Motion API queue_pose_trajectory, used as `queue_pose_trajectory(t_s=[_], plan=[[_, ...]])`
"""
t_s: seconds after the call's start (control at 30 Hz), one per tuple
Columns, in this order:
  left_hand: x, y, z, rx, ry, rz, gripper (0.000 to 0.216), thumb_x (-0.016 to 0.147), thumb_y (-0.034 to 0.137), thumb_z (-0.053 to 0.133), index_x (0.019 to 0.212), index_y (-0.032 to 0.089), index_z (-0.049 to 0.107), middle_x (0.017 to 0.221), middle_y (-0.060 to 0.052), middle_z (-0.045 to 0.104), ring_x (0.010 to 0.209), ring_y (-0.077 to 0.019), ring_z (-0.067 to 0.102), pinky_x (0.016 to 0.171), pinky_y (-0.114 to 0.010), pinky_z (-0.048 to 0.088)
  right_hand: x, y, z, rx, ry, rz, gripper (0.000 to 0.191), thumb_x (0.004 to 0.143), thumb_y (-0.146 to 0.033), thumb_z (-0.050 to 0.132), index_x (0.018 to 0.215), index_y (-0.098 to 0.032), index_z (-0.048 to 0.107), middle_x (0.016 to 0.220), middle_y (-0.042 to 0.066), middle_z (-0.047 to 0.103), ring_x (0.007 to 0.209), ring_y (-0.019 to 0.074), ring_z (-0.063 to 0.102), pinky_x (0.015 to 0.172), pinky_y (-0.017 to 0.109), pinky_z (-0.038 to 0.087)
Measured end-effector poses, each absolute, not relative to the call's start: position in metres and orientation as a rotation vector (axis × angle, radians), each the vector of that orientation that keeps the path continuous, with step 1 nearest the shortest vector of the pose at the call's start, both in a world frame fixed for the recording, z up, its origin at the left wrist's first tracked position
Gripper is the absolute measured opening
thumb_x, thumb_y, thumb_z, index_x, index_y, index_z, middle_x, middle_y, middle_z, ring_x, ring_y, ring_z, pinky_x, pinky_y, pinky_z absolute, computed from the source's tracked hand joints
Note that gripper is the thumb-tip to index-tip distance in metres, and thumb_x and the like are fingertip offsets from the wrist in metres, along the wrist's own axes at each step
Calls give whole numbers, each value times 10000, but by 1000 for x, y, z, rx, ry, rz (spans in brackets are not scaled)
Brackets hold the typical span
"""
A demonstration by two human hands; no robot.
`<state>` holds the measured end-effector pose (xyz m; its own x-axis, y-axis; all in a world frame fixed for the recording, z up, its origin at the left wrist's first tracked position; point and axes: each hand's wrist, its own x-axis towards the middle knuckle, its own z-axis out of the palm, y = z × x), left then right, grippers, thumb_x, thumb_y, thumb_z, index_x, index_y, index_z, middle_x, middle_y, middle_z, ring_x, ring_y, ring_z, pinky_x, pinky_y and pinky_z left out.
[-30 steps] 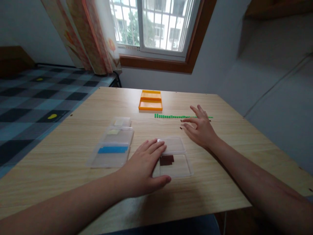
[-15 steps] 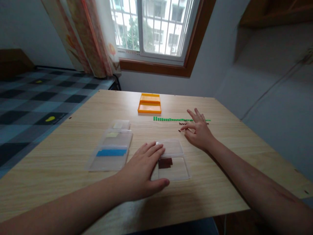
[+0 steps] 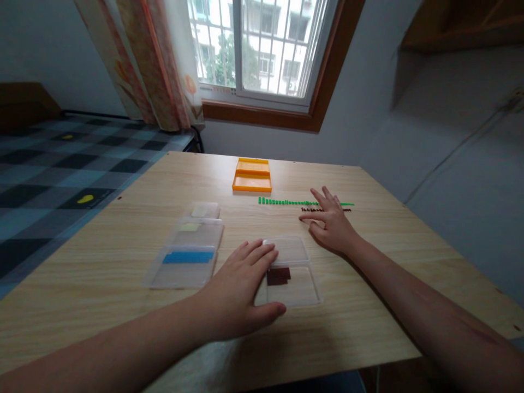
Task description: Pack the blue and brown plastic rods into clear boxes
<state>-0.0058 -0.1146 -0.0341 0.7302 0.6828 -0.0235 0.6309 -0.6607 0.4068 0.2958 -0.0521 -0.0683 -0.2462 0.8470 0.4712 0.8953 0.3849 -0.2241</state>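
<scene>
While flat, left hand (image 3: 241, 289) touches clear box (image 3: 303, 286) | right hand (image 3: 331, 226) spread, empty.

Daylight enters through the window (image 3: 262, 49); interior dim, soft shadows on the table (image 3: 368, 327), wide-angle edge distortion.

Left hand (image 3: 239, 289) lies flat over the left edge of the clear case (image 3: 292, 273) — that edge and part of the dark brown stack (image 3: 279, 275) are hidden beneath the fingers. Right hand (image 3: 332, 225) covers part of the row of small dark pieces (image 3: 313, 209) and the right stretch of the green row (image 3: 286, 202); single pieces too small to count, and whether the fingertips pinch one cannot be told. Both forearms are cut off by the lower edge — contents of the farthest clear case (image 3: 203, 210) are blurred.
</scene>
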Motion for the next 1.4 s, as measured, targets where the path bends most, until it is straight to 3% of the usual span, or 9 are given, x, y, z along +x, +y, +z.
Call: queue_pose_trajectory(t_s=[0.23,0.37,0.73,0.9,1.0,1.07,1.17,1.27,1.4], plan=[[-7,-115,-40,2568,1008,222,885,808,565,733,1548,177,442,1655,-134,382,1555,-379,277,1267,-578,232,291,-44,-74,-1638,-2086,-109,387,928,-236,541,1236,-268,771,1688,87,329,1574,418,188,1189,747,189],[-7,-115,-34,2559,1010,169,854,821,520,739,1537,155,451,1653,-151,375,1551,-385,284,1266,-588,236,294,-44,-68,-1619,-1985,-140,427,936,-236,501,1286,-252,745,1692,96,317,1582,396,179,1207,726,180],[-7,-115,-29,2527,1018,177,834,821,515,718,1531,154,470,1643,-166,382,1546,-393,294,1249,-619,248,354,-39,-51,-1702,-1861,-274,245,842,-243,666,1010,-244,843,1653,90,391,1577,416,175,1209,717,186],[-8,-114,-29,2528,1044,102,872,825,527,699,1549,111,449,1652,-179,358,1552,-405,270,1250,-623,243,360,-38,-49,-1761,-1867,-319,266,823,-190,673,1016,-259,842,1657,59,385,1577,414,168,1218,713,163],[-8,-114,-28,2537,1024,163,849,821,520,705,1543,144,462,1641,-168,386,1541,-407,299,1239,-630,271,372,-39,-41,-1939,-1789,-328,274,819,-173,665,1009,-251,845,1627,70,434,1561,400,223,1244,647,178],[-9,-114,-29,2540,1015,201,835,822,532,708,1534,163,475,1635,-160,402,1534,-410,314,1231,-632,290,384,-40,-36,-2071,-1725,-304,262,829,-177,651,992,-235,848,1523,102,560,1472,373,405,1227,565,282],[-12,-112,-36,2553,1021,185,845,840,564,690,1545,154,466,1643,-155,388,1538,-415,301,1225,-636,304,404,-42,-30,-2206,-1621,-255,270,850,-203,625,1003,-215,846,1186,127,760,1142,320,675,1039,460,495],[-16,-110,-48,2598,1008,274,858,849,600,680,1559,179,450,1649,-131,387,1539,-410,304,1226,-629,312,419,-43,-29,-2306,-1533,-200,305,853,-229,625,1075,-220,835,995,107,800,918,279,729,851,383,547],[-21,-107,-62,2638,966,360,851,864,639,668,1570,225,437,1653,-106,388,1537,-399,315,1240,-610,296,427,-42,-34,-2347,-1528,-118,292,843,-256,665,1080,-224,831,974,86,810,863,240,733,774,317,525]])
